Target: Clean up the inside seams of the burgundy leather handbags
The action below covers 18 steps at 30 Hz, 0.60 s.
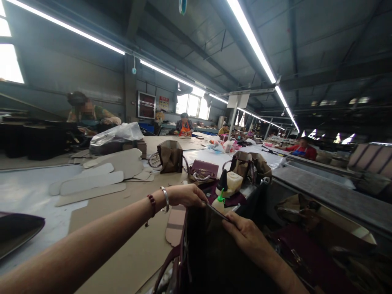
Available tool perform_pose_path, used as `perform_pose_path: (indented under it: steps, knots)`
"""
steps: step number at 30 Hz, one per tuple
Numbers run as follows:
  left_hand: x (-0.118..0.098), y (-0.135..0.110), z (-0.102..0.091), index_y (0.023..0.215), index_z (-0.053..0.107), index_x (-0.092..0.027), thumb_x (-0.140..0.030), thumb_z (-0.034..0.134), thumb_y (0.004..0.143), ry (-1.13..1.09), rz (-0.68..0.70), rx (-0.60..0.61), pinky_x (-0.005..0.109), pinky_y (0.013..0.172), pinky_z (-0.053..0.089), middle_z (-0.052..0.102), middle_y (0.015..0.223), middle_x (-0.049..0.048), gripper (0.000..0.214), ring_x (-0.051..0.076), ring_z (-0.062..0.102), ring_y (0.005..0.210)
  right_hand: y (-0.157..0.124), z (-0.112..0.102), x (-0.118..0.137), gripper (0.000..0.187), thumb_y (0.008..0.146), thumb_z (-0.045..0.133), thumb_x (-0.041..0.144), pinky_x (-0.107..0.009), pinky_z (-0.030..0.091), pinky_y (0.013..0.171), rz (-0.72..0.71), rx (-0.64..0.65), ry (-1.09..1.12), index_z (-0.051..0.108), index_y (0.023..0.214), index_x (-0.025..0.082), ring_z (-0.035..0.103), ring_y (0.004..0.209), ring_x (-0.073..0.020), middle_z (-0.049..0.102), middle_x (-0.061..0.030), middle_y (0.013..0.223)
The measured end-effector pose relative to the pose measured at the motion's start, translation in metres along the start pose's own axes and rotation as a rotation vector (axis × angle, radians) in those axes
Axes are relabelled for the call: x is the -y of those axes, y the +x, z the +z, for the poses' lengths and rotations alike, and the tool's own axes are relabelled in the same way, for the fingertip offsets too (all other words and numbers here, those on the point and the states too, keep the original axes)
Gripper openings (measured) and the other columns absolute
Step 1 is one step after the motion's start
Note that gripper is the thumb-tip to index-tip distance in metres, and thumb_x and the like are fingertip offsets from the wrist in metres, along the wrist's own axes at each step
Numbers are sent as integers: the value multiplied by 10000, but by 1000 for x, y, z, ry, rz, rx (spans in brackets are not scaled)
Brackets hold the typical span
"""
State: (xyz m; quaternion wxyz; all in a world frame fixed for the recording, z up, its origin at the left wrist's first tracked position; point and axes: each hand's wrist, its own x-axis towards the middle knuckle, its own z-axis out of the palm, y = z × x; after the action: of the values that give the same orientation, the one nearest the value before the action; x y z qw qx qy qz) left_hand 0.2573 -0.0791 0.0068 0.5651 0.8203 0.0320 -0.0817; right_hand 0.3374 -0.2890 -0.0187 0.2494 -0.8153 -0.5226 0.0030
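Dark burgundy-handled bag | top edge pinched, slanting | near foreground

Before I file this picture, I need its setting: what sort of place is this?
Probably a bag-making workshop: a finished-looking maroon bag sits near an open brown bag, flat pale panels lie overlapping to their left, and an orange-aproned co-worker is farther back.

From my feed I see flat, pale grey, rounded board pieces overlapping well in from the worktop's right edge, crumpled clear plastic sheeting beyond, brown fabric bags near that edge.
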Motion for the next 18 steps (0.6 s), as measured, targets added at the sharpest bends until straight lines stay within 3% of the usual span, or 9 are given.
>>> perform_pose_path:
  steps: [3, 10, 15, 18]
  knots:
    - [-3, -2, 3, 842, 641, -113, -287, 601, 578, 9, 17, 4, 214, 437, 146, 403, 529, -43, 319, 55, 255, 468, 0, -1, -1, 294, 858, 291, 387, -227, 381, 586, -17, 45, -16, 505, 785, 199, 582, 652, -144, 608, 0, 690]
    - [-7, -6, 8, 780, 642, -108, -258, 554, 601, 59, 39, 6, 203, 435, 181, 397, 509, -46, 249, 54, 275, 462, 0, 10, 6, 335, 881, 217, 402, -241, 298, 470, 25, -77, -474, 492, 824, 220, 616, 608, -198, 637, -34, 683]
    - [-3, -3, 12, 789, 632, -104, -224, 552, 619, 75, 20, -23, 201, 441, 208, 407, 497, -46, 224, 60, 302, 463, -3, 14, 9, 387, 884, 180, 408, -236, 289, 463, 42, -82, -432, 500, 775, 218, 615, 596, -195, 614, -31, 612]
    - [-12, -5, 22, 727, 621, -92, -162, 534, 646, 89, 11, -63, 204, 445, 227, 386, 472, -50, 138, 61, 307, 456, -9, 15, 1, 402, 866, 195, 451, -239, 305, 472, 69, -90, -342, 500, 739, 223, 602, 579, -187, 598, -23, 594]
